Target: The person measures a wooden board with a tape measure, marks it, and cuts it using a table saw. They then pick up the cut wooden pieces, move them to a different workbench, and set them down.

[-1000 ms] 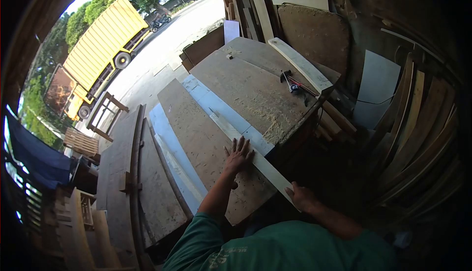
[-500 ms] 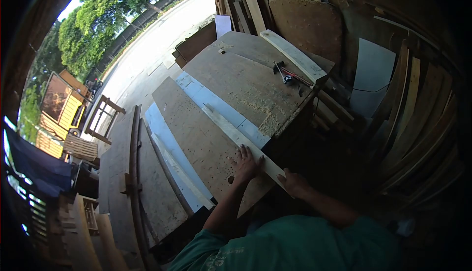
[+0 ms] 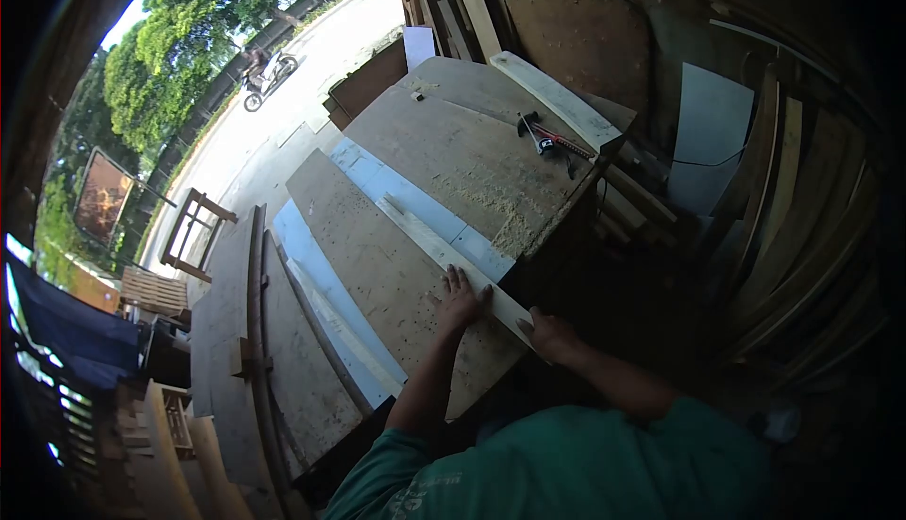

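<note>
Head view, pale wood strip (image 3: 425, 240): It lay along the right edge of the brown panel (image 3: 363, 251) on your bench, just beside the right-hand blue strip (image 3: 406, 183).
Strip's long axis: It ran lengthwise down the bench, almost in line with that blue strip and slanting from upper left to lower right in your sight.
Strip's ends: The far one pointed toward the street and stopped short of the panel's far edge; the near one pointed toward your body and reached the panel's near right corner.
Your left hand (image 3: 461, 306): You had it spread, palm down, with fingers extended across the strip near that corner, pressing rather than gripping.
Your right hand (image 3: 557, 338): You had it closed about the strip's near end, thumb in sight, some fingers hidden.
Left of the panel: A second pale strip (image 3: 335, 317) lay on the left-hand blue strip (image 3: 302, 221), roughly lengthwise too.
Bench's far right side: A thick plank (image 3: 552, 100) lay along the edge, with a tape measure (image 3: 545, 145) and a red-handled tool (image 3: 564, 141) just beside it.
Sawdust (image 3: 510, 229): It was scattered near the bench's right edge, beyond the blue strip.
</note>
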A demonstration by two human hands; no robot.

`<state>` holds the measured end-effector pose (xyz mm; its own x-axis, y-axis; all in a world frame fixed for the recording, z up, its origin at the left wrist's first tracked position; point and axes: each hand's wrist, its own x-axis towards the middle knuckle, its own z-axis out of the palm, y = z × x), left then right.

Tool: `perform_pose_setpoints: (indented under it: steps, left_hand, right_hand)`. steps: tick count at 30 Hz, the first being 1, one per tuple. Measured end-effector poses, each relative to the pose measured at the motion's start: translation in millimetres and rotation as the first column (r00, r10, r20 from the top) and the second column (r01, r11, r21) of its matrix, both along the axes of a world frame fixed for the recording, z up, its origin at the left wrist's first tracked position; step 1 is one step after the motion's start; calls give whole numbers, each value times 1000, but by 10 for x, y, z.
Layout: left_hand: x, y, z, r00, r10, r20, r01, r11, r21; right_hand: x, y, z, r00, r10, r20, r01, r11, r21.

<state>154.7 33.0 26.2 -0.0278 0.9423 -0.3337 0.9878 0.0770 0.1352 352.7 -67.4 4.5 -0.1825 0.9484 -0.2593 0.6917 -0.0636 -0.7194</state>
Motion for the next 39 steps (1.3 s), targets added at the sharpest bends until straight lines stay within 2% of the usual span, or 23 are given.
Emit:
perform_pose_setpoints:
  steps: [10,13,18,24,27,34,39]
  left_hand:
    - [-175,244,-51,1000,-4,-7,4,1000,-12]
    - [-192,287,25,1000,-8,1,8,999,-35]
    - [-283,386,-96,1000,1,22,-1,999,35]
    - [-184,272,127,999,11,-38,-10,999,38]
    - [-10,116,212,995,-12,-95,11,1000,-15]
    - [-66,181,135,998,19,-60,-20,1000,-18]
    - [-104,278,139,997,15,-73,-19,999,-50]
  right_hand:
    - [-124,189,16,1000,12,-17,-12,1000,1]
    - [-139,250,111,999,24,-33,-27,996,-81]
    - [-234,362,-78,1000,19,9,-19,1000,-12]
    - [-301,435,-62,1000,20,-2,-20,1000,-4]
    - [-337,494,-140,1000,6,5,-6,1000,24]
    - [-407,553,-146,999,-28,-18,29,998,62]
    - [-384,590,-4,998,56,-6,-55,997,55]
